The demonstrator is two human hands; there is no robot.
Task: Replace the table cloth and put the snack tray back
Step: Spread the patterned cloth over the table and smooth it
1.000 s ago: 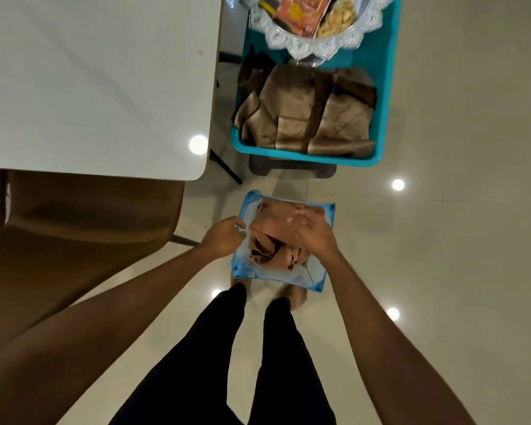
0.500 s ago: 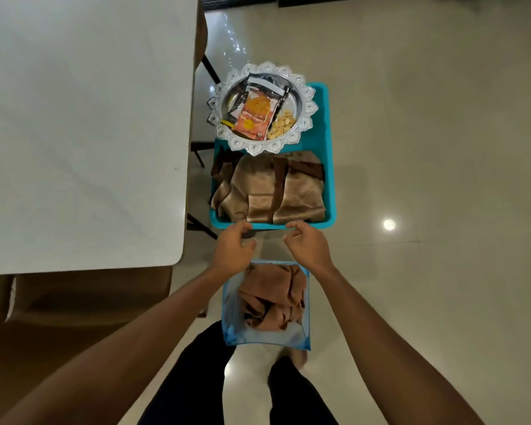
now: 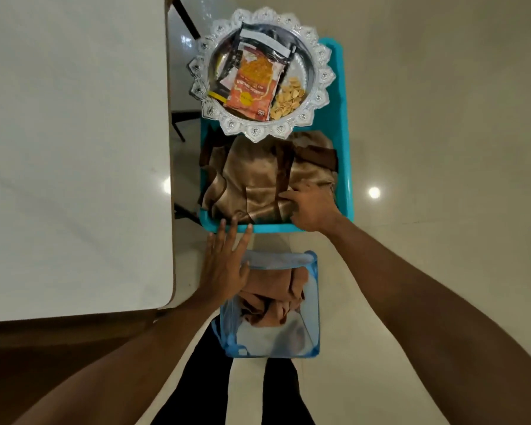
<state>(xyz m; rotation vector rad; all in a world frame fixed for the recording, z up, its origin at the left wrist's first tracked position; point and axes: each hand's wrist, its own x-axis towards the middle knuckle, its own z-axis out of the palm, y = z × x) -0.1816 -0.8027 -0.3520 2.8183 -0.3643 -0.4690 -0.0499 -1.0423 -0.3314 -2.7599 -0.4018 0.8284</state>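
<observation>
A white worktop point(image 3: 74, 148), matte and bare, is seen filling the left side; its right edge runs straight and its near corner is rounded. Below it a brown padded seat point(image 3: 59, 348) is seen in shadow. A narrow strip of floor is left between the worktop's edge and the turquoise plastic crate point(image 3: 345, 148).

The left hand point(image 3: 224, 265) is held flat with its fingers straight and slightly spread, and nothing is grasped. Its fingertips are laid at the crate's near rim, though contact cannot be confirmed. Its heel is placed over the left rim of a translucent blue bag point(image 3: 314, 302) that stands open on the floor just in front of the crate, with a crumpled matte brown cloth point(image 3: 273, 299) bundled inside.

A folded satin cloth point(image 3: 258, 179), golden-brown, glossy and banded with darker stripes, is packed into the crate's near half. The snack tray point(image 3: 203, 65), round, silvery and edged with scalloped petals, is propped over the crate's far end. An orange packet point(image 3: 255, 84), darker packets beneath it and a heap of pale shell-shaped crisps point(image 3: 290, 99) are carried in it.

The right hand point(image 3: 311, 207) is set on the satin cloth near the crate's near right corner, with fingers curled into the fabric and the thumb spread leftward.

To the right, glossy beige floor point(image 3: 442, 118) is left open, marked by a lamp reflection.
</observation>
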